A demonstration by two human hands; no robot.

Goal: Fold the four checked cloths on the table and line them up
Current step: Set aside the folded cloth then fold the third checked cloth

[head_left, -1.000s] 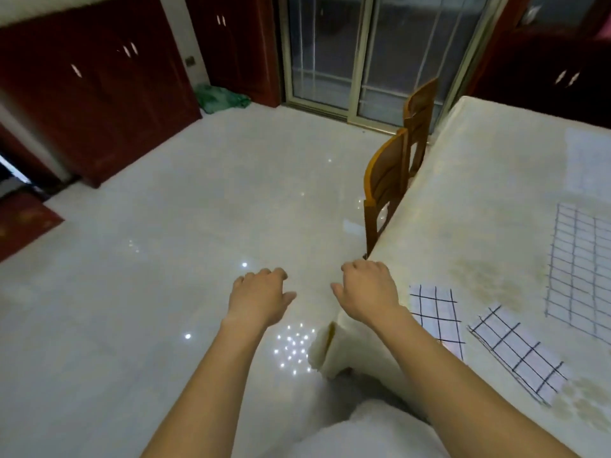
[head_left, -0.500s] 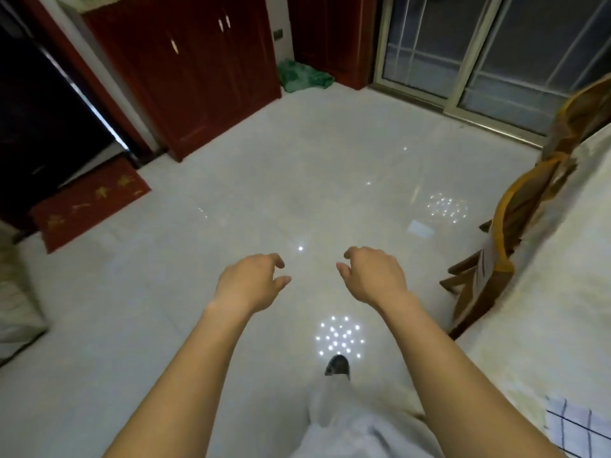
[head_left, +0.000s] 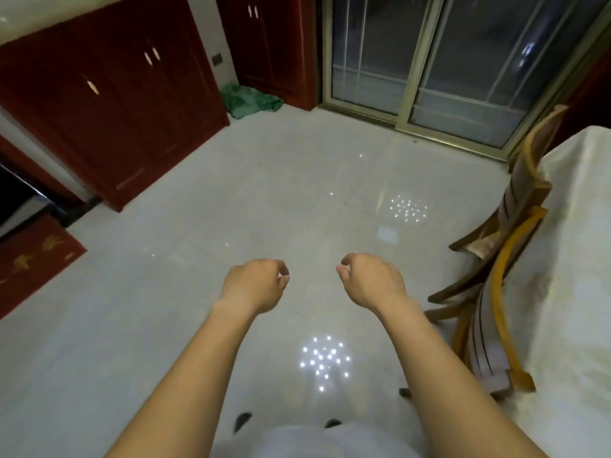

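Grip check: left grip point(head_left: 253, 285) and right grip point(head_left: 372, 280) loosely curled, holding nothing, out over the floor point(head_left: 198, 259); surface point(head_left: 575, 259) off to my right.

Two hands, lower middle: left hand point(head_left: 254, 285), right hand point(head_left: 373, 280). Two wooden chairs on the right, far chair point(head_left: 529, 180) and near chair point(head_left: 502, 312). One table point(head_left: 578, 259), right edge. One green bundle point(head_left: 251, 100) up top, one red mat point(head_left: 29, 259) far left. On the floor, two light clusters: upper cluster point(head_left: 408, 208), lower cluster point(head_left: 324, 358).
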